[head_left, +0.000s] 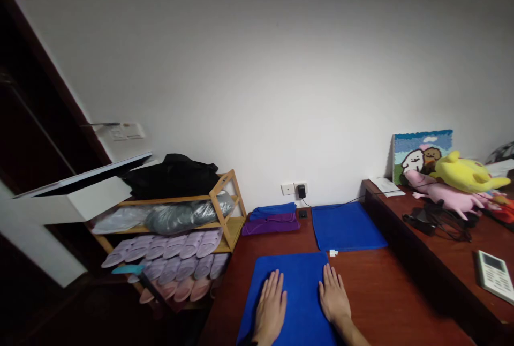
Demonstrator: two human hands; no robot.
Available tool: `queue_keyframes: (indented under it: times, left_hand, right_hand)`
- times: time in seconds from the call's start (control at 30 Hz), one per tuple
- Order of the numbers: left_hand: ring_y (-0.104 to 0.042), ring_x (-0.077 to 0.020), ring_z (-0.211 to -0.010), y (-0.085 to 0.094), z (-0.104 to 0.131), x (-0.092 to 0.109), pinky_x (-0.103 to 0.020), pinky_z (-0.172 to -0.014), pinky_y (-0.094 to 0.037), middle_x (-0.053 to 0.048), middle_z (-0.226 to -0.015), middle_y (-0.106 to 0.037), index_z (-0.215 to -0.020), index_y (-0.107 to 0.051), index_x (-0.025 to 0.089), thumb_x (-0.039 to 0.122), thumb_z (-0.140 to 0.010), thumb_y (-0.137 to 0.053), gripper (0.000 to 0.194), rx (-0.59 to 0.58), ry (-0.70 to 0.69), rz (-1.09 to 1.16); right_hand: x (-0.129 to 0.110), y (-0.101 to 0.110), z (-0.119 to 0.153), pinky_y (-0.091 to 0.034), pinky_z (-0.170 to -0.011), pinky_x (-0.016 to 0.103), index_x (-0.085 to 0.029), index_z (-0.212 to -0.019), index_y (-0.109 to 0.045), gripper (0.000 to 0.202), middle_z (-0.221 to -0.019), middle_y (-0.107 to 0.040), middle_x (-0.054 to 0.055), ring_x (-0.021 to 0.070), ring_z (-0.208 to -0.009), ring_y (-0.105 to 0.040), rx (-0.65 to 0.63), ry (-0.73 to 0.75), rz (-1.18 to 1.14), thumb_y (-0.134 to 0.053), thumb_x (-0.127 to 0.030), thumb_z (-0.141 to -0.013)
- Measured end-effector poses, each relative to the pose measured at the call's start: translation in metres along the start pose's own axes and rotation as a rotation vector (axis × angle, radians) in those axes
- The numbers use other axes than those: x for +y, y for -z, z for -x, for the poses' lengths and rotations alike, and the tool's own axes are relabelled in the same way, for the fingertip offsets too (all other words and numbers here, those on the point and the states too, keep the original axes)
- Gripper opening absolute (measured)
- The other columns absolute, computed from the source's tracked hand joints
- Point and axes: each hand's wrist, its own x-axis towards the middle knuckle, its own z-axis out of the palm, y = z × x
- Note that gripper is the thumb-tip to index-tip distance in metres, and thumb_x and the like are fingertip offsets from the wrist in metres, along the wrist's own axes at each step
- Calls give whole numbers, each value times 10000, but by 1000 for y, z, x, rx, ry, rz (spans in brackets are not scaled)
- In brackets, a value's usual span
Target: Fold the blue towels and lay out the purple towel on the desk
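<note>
A blue cloth lies spread flat on the reddish-brown table. On its left part rests my left hand, palm down, with nothing in it. My right hand lies palm down at the cloth's right edge, fingers extended and likewise holding nothing. Behind it, a second blue cloth is laid flat, with a small white tag near its front corner. Folded purple cloth and folded blue cloth sit at the table's back left.
Left of the table stands a wooden rack with slippers, a black bag and an open white box. A raised surface at right holds plush toys, black cables and a white device. A plug is in the wall.
</note>
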Motion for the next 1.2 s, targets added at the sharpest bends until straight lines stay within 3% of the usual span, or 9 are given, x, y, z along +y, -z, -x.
queue_keyframes:
  times: [0.1,0.17,0.27,0.37,0.57,0.67,0.83,1.0,1.2]
  left_hand:
    - [-263,-201,-1541,-4,-34,55,-435,-1264,-295,26,-1680,-258,-1620,-180,309,410,-1071,-246,562,-127,-117,93]
    - [-250,-203,-1545,-13,-50,85,-438,-1272,-277,14,-1677,-262,-1618,-204,286,442,-1070,-214,569,-206,-124,147]
    - [-232,-222,-1548,-30,-59,100,-472,-1279,-249,-16,-1672,-270,-1615,-210,256,465,-1064,-173,590,-269,-72,189]
    - [-204,-244,-1554,-35,-55,75,-504,-1279,-225,-23,-1678,-238,-1613,-211,247,498,-1052,-185,615,-276,16,159]
    - [-241,-253,-1545,-10,-27,-31,-508,-1261,-235,-68,-1667,-254,-1599,-286,188,482,-1044,-210,632,-234,320,-32]
    - [-248,-238,-1544,-4,-13,-60,-467,-1258,-252,-66,-1669,-249,-1597,-290,160,484,-1044,-215,645,-224,335,-63]
    - [-239,-245,-1547,-9,-8,-61,-462,-1259,-252,-71,-1668,-259,-1594,-299,148,518,-1042,-211,671,-180,333,-70]
    - [-244,-258,-1546,-15,-8,-63,-488,-1256,-254,-71,-1666,-278,-1604,-276,185,514,-1041,-221,654,-153,321,-64]
    - [-259,-254,-1542,-15,-7,-65,-486,-1253,-263,-59,-1665,-281,-1607,-261,197,527,-1045,-213,654,-158,318,-64]
  right_hand:
    - [1,0,1,-114,-1281,439,-99,-1596,-232,687,-1678,-191,54,235,-1563,-138,-4,13,15,-164,-427,-995]
    - [2,-1,1,-113,-1280,444,-100,-1595,-235,683,-1679,-183,50,235,-1563,-132,-14,24,37,-166,-414,-992]
    - [4,-3,0,-110,-1279,452,-107,-1595,-247,681,-1679,-185,46,237,-1564,-128,-17,29,50,-168,-412,-991]
    - [3,-5,0,-103,-1280,450,-105,-1595,-246,688,-1679,-192,48,238,-1565,-127,-15,20,55,-157,-425,-993]
    - [2,-6,2,-112,-1280,445,-98,-1602,-194,703,-1682,-177,32,228,-1564,-140,6,-7,73,-122,-446,-996]
    - [3,-9,2,-120,-1278,445,-104,-1602,-205,702,-1682,-182,31,225,-1563,-143,2,-12,77,-136,-447,-993]
    - [-1,-2,-10,-118,-1274,478,-140,-1605,-222,693,-1682,-198,35,239,-1561,-160,-12,-49,96,-150,-460,-995]
    - [-6,11,-35,-133,-1273,417,-142,-1610,-190,679,-1693,-170,21,201,-1566,-120,-42,-3,67,-133,-448,-1007]
    - [-3,3,-41,-105,-1280,405,-89,-1599,-197,710,-1688,-180,43,204,-1567,-114,-11,1,66,-120,-465,-1003]
